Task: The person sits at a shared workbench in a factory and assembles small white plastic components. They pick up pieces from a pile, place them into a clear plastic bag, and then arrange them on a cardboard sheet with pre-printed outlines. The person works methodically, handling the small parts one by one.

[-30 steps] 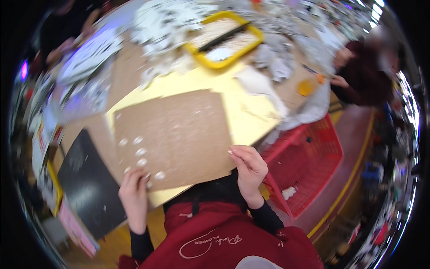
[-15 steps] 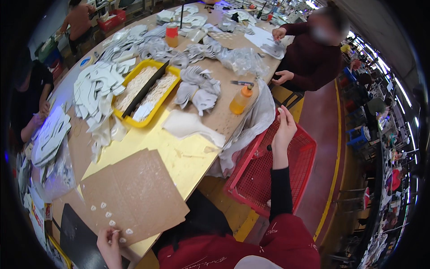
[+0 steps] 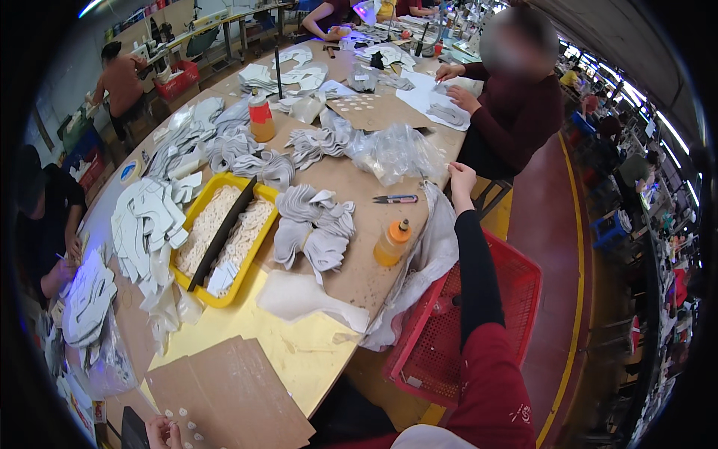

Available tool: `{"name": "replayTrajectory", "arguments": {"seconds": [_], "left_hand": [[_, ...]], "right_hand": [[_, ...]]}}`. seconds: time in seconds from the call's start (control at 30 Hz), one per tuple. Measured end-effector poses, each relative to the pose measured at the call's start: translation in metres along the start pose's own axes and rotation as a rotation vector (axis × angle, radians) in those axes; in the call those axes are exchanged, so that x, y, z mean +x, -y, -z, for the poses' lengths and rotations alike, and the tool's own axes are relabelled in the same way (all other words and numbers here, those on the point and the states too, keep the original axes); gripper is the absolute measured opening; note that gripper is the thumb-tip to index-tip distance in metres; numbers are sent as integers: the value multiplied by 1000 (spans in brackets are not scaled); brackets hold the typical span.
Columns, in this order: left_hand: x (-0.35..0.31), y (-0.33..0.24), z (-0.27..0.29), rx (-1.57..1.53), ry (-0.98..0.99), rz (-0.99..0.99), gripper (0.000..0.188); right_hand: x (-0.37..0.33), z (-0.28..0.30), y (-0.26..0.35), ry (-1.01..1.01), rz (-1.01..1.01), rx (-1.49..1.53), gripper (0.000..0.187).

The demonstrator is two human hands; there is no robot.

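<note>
My right arm stretches out past the table's right edge. At its end my right hand (image 3: 462,182) is closed in a pinch, with a tiny pale spot at the fingertips beside a clear plastic bag (image 3: 404,153); what it is I cannot make out. At the lower left, partly cut off by the picture's rim, my left hand (image 3: 160,432) has its fingertips pressed together over a brown cardboard sheet (image 3: 239,389). Several small pale pieces (image 3: 191,425) lie on that cardboard close to the fingers. Whether the left fingertips hold a piece is hidden.
A yellow tray (image 3: 241,288) of pale pieces has a black bar across it. Nearby are grey fabric stacks (image 3: 318,228), an orange bottle (image 3: 393,243), snips (image 3: 396,199) and a red-labelled bottle (image 3: 261,116). A red basket (image 3: 419,359) stands below my right arm. A co-worker (image 3: 516,105) works at right.
My right hand has moved away from me, from above the red basket to beside the plastic bag. The view has shifted, so my left hand sits lower in it, still by the pale pieces.
</note>
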State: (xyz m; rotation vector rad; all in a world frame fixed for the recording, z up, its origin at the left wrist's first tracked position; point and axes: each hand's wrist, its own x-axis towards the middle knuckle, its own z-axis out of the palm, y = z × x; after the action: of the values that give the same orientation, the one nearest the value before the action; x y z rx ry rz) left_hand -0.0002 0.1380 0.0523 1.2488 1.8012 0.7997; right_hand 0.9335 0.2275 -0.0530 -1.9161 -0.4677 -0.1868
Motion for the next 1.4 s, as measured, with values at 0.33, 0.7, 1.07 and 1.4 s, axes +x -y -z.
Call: {"name": "replayTrajectory", "arguments": {"seconds": [0.33,0.7,1.07,1.4], "left_hand": [[22,-12,-12,-252,122,346,31],[27,8,-2,-185,344,355,42],[-6,-86,-35,1395,513,-170,56],[-8,-77,-38,722,222,-221,41]], "right_hand": [[-2,-22,20,-40,234,-663,13],[11,-10,22,43,453,-750,12],[19,-5,3,138,-10,-439,13],[5,0,1,63,386,-576,6]]}}
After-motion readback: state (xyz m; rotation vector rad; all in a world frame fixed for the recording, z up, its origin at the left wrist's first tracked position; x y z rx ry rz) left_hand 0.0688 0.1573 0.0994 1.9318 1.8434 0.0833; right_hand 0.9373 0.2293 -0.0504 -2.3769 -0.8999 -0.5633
